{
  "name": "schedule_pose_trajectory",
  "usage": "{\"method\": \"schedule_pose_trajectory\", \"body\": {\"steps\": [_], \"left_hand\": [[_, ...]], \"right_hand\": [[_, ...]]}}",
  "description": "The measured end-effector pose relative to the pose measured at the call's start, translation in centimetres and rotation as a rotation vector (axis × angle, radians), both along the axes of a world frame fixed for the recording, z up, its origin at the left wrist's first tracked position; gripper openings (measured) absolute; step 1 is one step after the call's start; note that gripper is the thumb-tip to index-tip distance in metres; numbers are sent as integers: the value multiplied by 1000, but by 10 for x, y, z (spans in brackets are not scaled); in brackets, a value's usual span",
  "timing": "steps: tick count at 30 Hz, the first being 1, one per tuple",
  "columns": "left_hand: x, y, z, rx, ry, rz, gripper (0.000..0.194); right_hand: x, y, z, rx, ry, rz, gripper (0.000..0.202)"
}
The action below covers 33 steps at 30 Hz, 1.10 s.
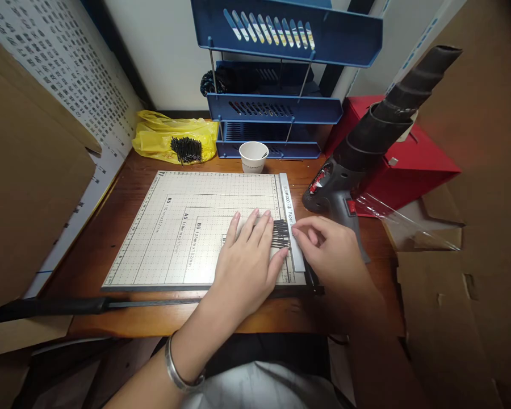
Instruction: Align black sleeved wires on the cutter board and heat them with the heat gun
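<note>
My left hand (246, 258) lies flat, fingers stretched, on the cream gridded board of a paper cutter (153, 244). Beside its fingers and thumb, a row of thin black strips (280, 234) runs across the board to the white metal guide bar (293, 227). They look like short lengths of cable or tubing. My right hand (330, 244) is at the right side of the bar, thumb and forefinger pinched close to its edge by the strip ends. What the pinch holds, if anything, is hidden. The cutter's long black-handled arm (89, 305) lies along the front edge.
Behind the board stand a white paper cup (254, 158) and a blue tiered rack (272, 108). A yellow plastic bag (149, 139) bears a pile of black pieces (186, 150). To the right are a black heat gun or blower (366, 136), a red box (417, 170) and cardboard (438, 318).
</note>
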<state>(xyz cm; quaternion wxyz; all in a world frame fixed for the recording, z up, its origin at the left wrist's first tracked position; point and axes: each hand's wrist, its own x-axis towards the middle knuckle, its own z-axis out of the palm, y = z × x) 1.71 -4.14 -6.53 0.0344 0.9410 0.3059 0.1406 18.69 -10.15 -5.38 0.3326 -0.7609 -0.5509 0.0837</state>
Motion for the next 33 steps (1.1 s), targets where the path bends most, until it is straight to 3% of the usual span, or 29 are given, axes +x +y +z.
{"method": "schedule_pose_trajectory", "body": {"steps": [7, 21, 27, 33], "left_hand": [[-3, 2, -2, -9, 62, 5, 61], [0, 10, 3, -120, 39, -47, 59], [-4, 9, 2, -102, 42, -60, 58], [-2, 5, 0, -89, 25, -80, 60]], "right_hand": [[-3, 26, 5, -157, -50, 38, 13], [3, 32, 9, -182, -71, -13, 23], [1, 34, 10, -216, -80, 63, 19], [4, 26, 8, -144, -35, 18, 19]]}}
